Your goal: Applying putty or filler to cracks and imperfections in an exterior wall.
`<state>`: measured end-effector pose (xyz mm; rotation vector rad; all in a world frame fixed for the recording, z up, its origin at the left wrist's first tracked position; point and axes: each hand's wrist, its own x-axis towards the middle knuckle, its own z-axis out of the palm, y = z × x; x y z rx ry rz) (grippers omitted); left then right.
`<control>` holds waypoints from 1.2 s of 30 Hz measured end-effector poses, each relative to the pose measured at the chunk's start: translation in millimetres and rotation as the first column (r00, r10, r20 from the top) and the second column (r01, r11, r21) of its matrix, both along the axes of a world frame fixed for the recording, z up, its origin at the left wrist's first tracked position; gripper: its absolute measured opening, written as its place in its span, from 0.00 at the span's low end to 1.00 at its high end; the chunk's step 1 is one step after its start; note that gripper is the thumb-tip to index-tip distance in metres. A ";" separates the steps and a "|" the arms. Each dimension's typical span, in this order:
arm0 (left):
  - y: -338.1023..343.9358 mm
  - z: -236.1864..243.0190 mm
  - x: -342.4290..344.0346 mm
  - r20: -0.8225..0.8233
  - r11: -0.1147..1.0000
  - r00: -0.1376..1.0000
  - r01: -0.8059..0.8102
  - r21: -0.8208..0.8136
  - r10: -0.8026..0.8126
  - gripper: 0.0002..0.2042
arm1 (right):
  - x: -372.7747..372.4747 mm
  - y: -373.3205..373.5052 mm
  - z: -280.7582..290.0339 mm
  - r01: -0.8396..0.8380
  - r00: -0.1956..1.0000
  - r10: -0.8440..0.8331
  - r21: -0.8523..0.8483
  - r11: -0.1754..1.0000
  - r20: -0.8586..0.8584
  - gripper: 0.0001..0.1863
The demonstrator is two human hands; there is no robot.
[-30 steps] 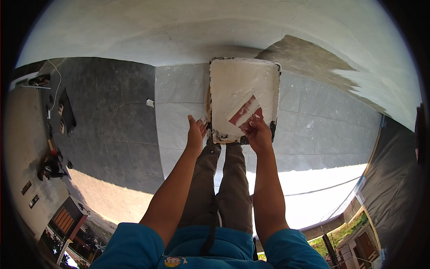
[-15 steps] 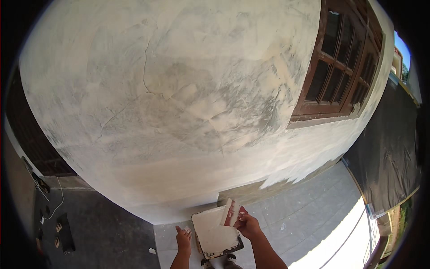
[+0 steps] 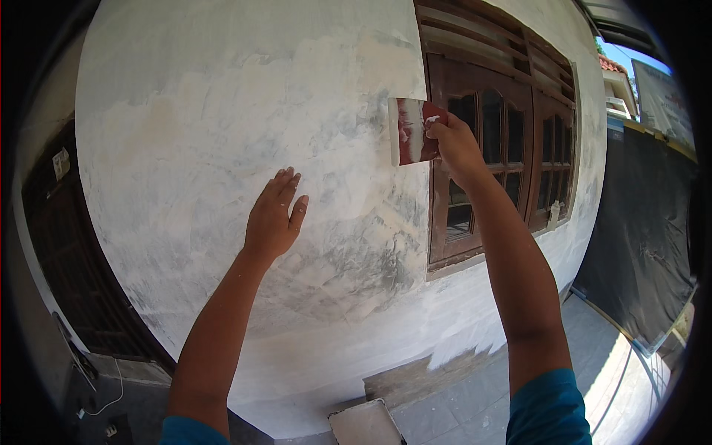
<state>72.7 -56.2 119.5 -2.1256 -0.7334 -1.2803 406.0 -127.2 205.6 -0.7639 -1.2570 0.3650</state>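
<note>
Right hand (image 3: 456,152) closed round a red scraper (image 3: 415,137) with a white smear, up by the wall (image 3: 185,178), just left of the brown window (image 3: 526,148). Left hand (image 3: 273,219) empty, fingers stretched out, in front of wall; can't tell if touching. Pale tray (image 3: 365,424) below, on floor (image 3: 460,404).

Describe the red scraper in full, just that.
The red scraper is a flat, roughly rectangular plate, perhaps plastic, with a pale strip along its left edge. A whitish band runs up its middle, and white smears mark the red on both sides. It stands close to upright, pale edge to the left, the right hand gripping its right end. It appears in front of the wall, overlapping the brown window's left edge; whether it touches the wall is unclear.
</note>
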 end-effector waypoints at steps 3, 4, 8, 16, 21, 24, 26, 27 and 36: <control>15.3 57.1 20.7 -0.083 0.950 0.986 -0.114 0.292 0.144 0.22 | 7.0 7.0 48.4 0.296 0.892 -0.337 0.175 0.939 0.300 0.18; 19.9 68.2 25.7 -0.073 0.929 0.982 -0.140 0.342 0.174 0.23 | 2.9 7.4 57.7 0.436 0.721 -0.533 0.308 0.846 0.444 0.17; 36.6 83.3 43.8 -0.030 0.898 0.979 -0.172 0.406 0.201 0.27 | -11.0 6.5 66.0 0.463 0.432 -0.724 0.557 0.690 0.537 0.16; 52.3 77.7 52.2 0.007 0.904 0.989 -0.139 0.405 0.148 0.32 | 1.3 90.5 0.1 0.323 0.031 -0.944 0.891 0.320 0.328 0.24; 58.5 76.1 53.7 0.012 0.889 0.982 -0.175 0.424 0.188 0.30 | -5.5 106.9 -45.2 0.283 -0.023 -0.918 0.883 0.373 0.396 0.26; 56.5 74.5 52.2 0.023 0.883 0.979 -0.193 0.429 0.203 0.30 | -6.9 103.2 -85.9 0.237 -0.070 -0.905 0.888 0.393 0.419 0.27; 56.7 74.5 54.1 0.020 0.882 0.979 -0.193 0.430 0.204 0.30 | -5.0 96.2 -113.7 0.215 -0.095 -0.889 0.881 0.421 0.448 0.26; 57.9 74.5 54.0 0.024 0.881 0.978 -0.199 0.430 0.209 0.30 | -6.5 90.0 -124.0 0.215 -0.092 -0.885 0.877 0.430 0.457 0.26; 56.5 73.4 53.0 0.036 0.884 0.976 -0.209 0.417 0.214 0.29 | 5.0 38.4 -36.4 0.216 0.088 -0.958 0.934 0.285 0.272 0.21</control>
